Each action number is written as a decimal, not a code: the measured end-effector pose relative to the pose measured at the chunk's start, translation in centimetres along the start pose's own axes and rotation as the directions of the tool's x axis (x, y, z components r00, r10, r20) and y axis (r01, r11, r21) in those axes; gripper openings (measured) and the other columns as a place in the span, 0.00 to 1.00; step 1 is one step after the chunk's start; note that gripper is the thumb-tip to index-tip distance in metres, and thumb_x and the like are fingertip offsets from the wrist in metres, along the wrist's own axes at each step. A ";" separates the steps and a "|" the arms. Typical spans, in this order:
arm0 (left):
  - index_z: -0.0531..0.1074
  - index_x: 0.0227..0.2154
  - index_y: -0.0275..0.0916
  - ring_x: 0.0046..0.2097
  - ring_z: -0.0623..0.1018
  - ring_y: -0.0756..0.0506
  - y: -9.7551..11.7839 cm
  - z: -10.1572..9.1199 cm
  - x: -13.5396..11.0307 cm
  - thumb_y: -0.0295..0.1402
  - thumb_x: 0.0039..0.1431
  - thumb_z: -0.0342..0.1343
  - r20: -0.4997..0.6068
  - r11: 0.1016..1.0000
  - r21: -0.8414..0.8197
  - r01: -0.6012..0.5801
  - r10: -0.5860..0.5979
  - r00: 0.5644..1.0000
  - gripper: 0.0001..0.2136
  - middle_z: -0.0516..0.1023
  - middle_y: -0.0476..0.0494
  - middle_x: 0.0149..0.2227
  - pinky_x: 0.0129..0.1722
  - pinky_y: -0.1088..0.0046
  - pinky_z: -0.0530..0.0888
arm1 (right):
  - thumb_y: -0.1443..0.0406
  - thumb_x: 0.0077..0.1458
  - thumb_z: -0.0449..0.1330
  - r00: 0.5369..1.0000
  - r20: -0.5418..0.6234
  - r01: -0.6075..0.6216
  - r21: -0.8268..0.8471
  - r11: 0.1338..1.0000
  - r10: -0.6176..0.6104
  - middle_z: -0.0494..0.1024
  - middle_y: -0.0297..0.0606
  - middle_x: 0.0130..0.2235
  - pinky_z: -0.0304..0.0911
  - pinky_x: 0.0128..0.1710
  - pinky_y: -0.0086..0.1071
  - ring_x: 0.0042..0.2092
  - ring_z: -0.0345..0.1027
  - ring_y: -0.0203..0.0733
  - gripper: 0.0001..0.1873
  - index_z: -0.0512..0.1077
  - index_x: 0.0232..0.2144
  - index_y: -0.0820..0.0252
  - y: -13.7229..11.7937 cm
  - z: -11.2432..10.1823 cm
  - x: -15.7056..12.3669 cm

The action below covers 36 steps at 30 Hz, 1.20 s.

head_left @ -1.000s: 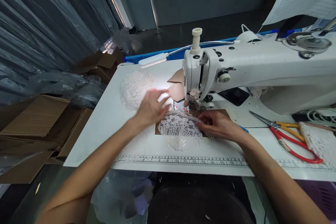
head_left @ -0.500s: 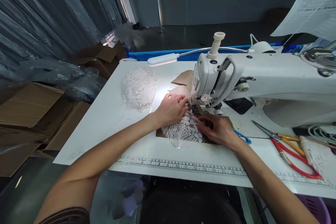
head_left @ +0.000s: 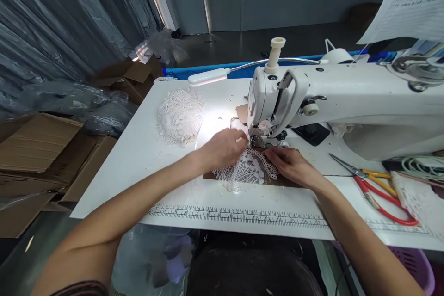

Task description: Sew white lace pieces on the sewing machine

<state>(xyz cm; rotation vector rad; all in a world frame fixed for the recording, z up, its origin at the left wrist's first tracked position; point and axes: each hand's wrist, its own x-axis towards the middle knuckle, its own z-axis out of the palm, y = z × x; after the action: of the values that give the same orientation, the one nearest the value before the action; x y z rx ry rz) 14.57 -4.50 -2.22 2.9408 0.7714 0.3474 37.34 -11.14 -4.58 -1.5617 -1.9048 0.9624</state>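
Observation:
White lace (head_left: 244, 172) lies under the needle area of a white sewing machine (head_left: 277, 95), over a flat brown piece (head_left: 286, 183). My left hand (head_left: 224, 148) is closed at the lace's upper left edge, just left of the presser foot; its fingertips are partly hidden. To the right of the foot, my right hand (head_left: 291, 163) pinches near the top of a narrow lace edging (head_left: 265, 162), whose end curls down beside the fingers. A small tan piece (head_left: 242, 113) shows behind the needle.
A round heap of lace (head_left: 181, 116) sits left on the white table (head_left: 114, 185). Red-handled scissors (head_left: 381, 199) and yellow handles (head_left: 381, 182) lie at right near white fabric (head_left: 419, 203). A lamp (head_left: 210, 77) hangs above. Cardboard boxes (head_left: 38, 148) stand left.
My left hand has curled tighter beside the needle. The lace edging now hangs in a loose curve by my right fingers. Less tan material shows behind the needle, and the blue handle has gone from sight.

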 end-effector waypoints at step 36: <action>0.74 0.35 0.36 0.43 0.78 0.48 0.8 3.1 -2.2 0.28 0.64 0.54 -0.377 0.967 -0.090 -0.239 0.189 0.907 0.05 0.78 0.42 0.42 0.46 0.64 0.78 | 0.59 0.55 0.52 0.978 -0.205 0.002 -0.151 0.989 -0.034 0.74 0.34 0.25 0.56 0.27 0.32 0.25 0.63 0.38 0.17 0.76 0.39 0.59 0.5 0.8 0.9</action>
<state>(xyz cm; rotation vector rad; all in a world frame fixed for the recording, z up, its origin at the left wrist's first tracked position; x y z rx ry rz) 13.85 -6.38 -5.54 2.8691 0.4278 0.9491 36.91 -10.42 -5.52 -1.6554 -1.8759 0.6330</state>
